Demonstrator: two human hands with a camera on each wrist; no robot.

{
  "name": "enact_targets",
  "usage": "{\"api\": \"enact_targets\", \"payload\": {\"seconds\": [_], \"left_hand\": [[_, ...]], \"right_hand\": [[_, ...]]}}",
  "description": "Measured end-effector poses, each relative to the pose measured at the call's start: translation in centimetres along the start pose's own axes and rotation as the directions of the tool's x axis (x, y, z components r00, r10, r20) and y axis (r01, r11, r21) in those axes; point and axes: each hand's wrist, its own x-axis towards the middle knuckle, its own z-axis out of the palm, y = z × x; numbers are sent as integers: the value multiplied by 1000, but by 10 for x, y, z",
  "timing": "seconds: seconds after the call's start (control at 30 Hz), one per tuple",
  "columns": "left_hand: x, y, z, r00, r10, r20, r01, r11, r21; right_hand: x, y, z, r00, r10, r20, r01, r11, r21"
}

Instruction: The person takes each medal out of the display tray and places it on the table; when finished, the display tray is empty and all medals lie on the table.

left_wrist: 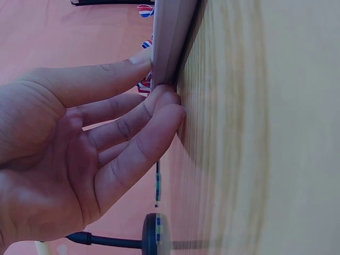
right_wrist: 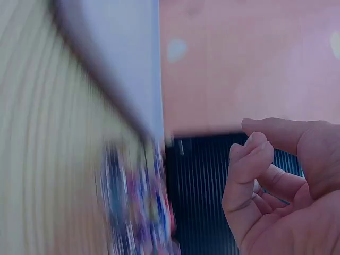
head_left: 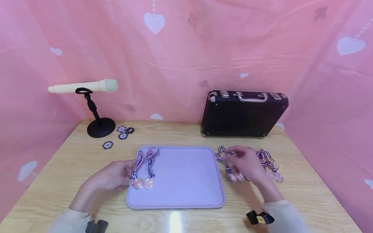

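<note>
A lilac tray (head_left: 186, 181) lies on the table before me. Two medals (head_left: 143, 183) with striped red, white and blue ribbons (head_left: 140, 161) lie side by side in its left part. At the tray's left edge, my left hand (head_left: 118, 174) holds the rim, thumb (left_wrist: 139, 57) on top and fingers (left_wrist: 169, 101) low against the side. My right hand (head_left: 246, 163) hovers over a row of several more medals (head_left: 239, 177) right of the tray. Its fingers (right_wrist: 249, 159) are loosely bent with nothing between them, and it partly hides those medals and their ribbons.
A black briefcase (head_left: 242, 116) stands upright at the back right. At the back left, a white microphone (head_left: 84, 86) rests on a black stand (head_left: 101, 127). Several poker chips (head_left: 123, 136) lie beside the stand. Pink cloth (head_left: 180, 64) hangs behind the table.
</note>
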Motion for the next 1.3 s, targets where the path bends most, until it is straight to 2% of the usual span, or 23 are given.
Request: {"api": "enact_targets", "payload": {"seconds": [0.13,0.2,0.4,0.63,0.83,1.07,1.17,1.3], "left_hand": [[0,0,0,1000,16,-2,-16,1000,-9],[0,1,0,1000,15,-3,-15,1000,-14],[0,1,1,1000,6,3,-6,1000,-20],[0,-1,-1,1000,23,-3,-23,1000,-11],[1,0,-1,1000,14,8,-14,1000,-1],[1,1,-1,1000,8,8,-8,1000,4],[1,1,-2,1000,14,8,-14,1000,4],[0,2,-3,1000,29,11,-30,1000,7]], "right_hand": [[5,-24,45,998,-38,59,36,998,45],[6,-34,66,992,-57,114,48,996,79],[0,-56,118,954,-87,287,43,987,155],[-7,-75,164,916,-112,386,55,986,157],[-9,-80,187,914,-92,396,38,989,141],[-8,-83,197,927,-58,371,45,998,42],[-8,-85,199,936,-82,341,104,994,-45],[-7,-88,202,941,-130,312,187,969,-160]]}}
